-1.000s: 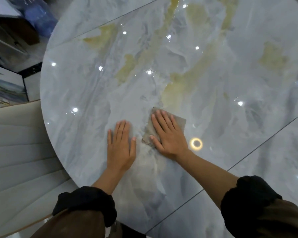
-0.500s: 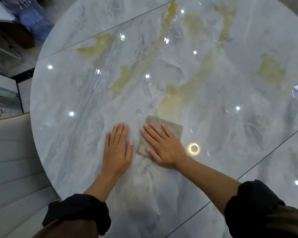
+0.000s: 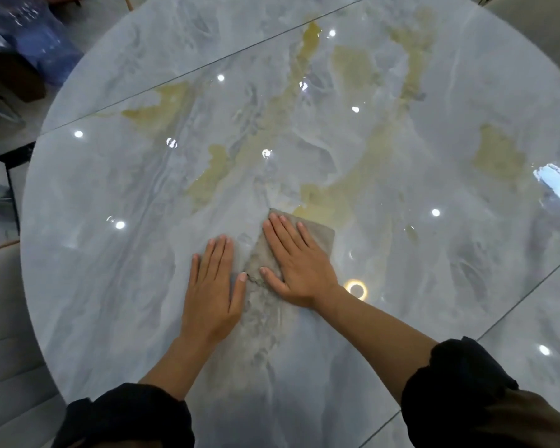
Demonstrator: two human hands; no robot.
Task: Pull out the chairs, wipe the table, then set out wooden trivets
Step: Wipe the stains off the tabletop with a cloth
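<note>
On the round marble counter (image 3: pixel 401 286), near its front middle, both hands lie flat with fingers spread. The right hand (image 3: pixel 296 263) presses palm-down on a grey cloth (image 3: pixel 320 236), which lies flat against the glossy grey stone; the cloth's far corner and right edge show beyond the fingers, and its frayed near edge pokes out by the thumb. The left hand (image 3: pixel 212 292) rests bare on the stone just beside the cloth, its thumb tip about touching the cloth's near edge; it grips nothing. Both dark sleeves are pushed up the forearms. Yellow veins run through the stone beyond the cloth, and ceiling lights glint across the surface. No trivets or containers show on the counter. A pale padded chair (image 3: pixel 10 350) stands at the left rim, partly tucked beside it.
</note>
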